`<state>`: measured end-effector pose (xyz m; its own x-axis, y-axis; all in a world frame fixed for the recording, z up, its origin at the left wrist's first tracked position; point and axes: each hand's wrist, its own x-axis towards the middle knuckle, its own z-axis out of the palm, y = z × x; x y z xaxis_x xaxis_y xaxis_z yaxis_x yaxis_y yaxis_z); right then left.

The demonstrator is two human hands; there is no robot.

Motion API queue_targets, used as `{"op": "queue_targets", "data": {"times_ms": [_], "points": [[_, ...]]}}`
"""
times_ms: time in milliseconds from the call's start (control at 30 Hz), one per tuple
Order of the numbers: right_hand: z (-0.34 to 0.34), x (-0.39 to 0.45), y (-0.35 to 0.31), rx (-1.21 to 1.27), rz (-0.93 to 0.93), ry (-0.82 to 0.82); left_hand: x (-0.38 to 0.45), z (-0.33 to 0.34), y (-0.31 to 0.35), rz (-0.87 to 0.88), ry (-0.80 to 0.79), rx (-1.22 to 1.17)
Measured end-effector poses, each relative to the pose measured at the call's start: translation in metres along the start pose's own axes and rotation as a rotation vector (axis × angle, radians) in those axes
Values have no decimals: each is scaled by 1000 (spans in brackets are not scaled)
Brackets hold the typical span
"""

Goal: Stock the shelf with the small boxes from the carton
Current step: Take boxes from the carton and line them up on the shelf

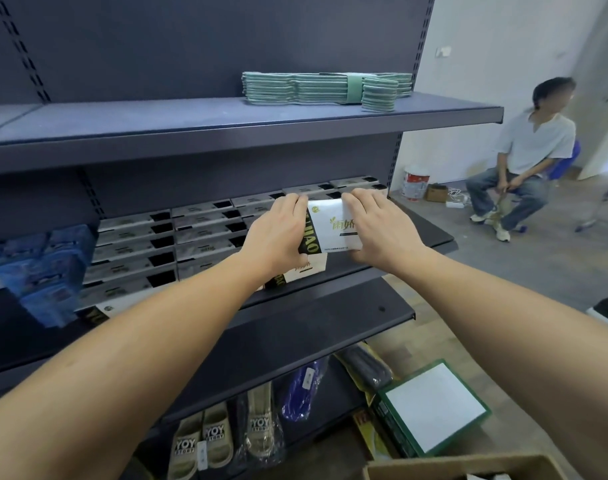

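Note:
A small white box (pixel 333 223) with a black band and green lettering is held upright between my two hands over the middle shelf (pixel 430 233). My left hand (pixel 278 233) grips its left side and my right hand (pixel 375 226) grips its right side. Another like box (pixel 309 270) stands just below it at the shelf front. Rows of the same boxes (pixel 177 237) fill the shelf to the left and behind. The cardboard carton (pixel 462 469) shows at the bottom right edge; its inside is mostly out of view.
Folded green cloths (pixel 316 88) lie on the upper shelf. Blue packs (pixel 42 265) sit at the middle shelf's left. Slippers (pixel 205 441) and dark packs are on the lowest level. A green-edged white box (pixel 434 407) lies on the floor. A person (pixel 524 157) sits at right.

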<state>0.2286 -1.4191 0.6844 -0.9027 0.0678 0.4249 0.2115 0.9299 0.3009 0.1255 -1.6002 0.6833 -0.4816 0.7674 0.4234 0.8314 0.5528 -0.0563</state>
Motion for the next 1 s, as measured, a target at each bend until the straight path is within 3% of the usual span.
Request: {"op": "queue_targets", "data": {"times_ms": [433, 533, 667, 833, 1000], "points": [[5, 0, -13, -54, -17, -6, 4, 10, 7, 64, 5, -71], [6, 1, -5, 84, 118, 77, 15, 7, 17, 13, 46, -188], [8, -1, 8, 340, 340, 145, 33, 6, 42, -214, 57, -451], [16, -7, 38, 324, 311, 163, 48, 9, 58, -197, 85, -445], [23, -10, 62, 304, 226, 168, 52, 7, 66, -216, 19, -707]]}}
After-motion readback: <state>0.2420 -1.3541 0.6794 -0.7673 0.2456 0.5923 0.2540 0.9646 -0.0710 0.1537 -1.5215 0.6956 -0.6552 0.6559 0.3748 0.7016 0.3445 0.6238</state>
